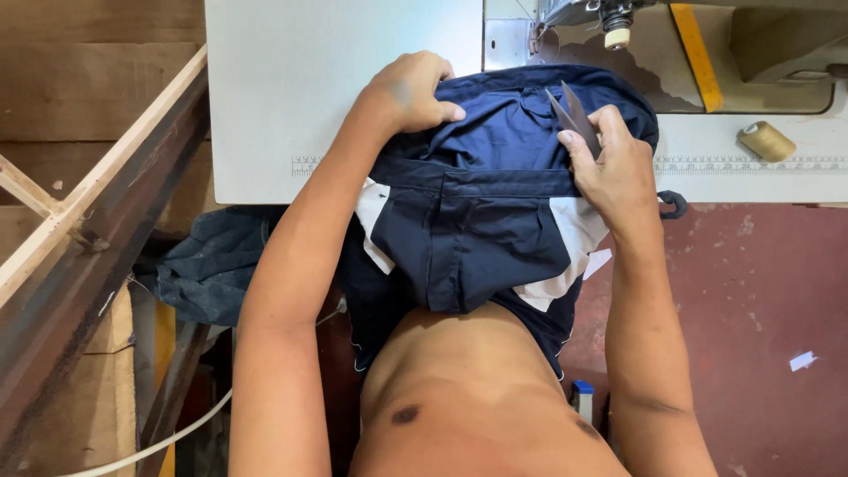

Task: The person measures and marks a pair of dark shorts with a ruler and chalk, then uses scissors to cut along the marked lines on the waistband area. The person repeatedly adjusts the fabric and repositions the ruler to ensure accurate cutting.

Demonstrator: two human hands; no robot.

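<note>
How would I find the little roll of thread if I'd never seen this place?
Start at the white table under the sewing machine. Follow the ruler strip along its edge towards the right, past the right hand holding scissors. The spool lies just above the strip, the only small tan cylinder there.

Garment (495, 221): navy blue, white pocket linings. Table (291, 79): off-white, printed ruler strip along the edge. Thread spool (767, 140): tan. Floor (760, 291): dull red. Cloth heap (212, 265): faded blue-grey. Strap (696, 55) on the machine: yellow-orange.
</note>
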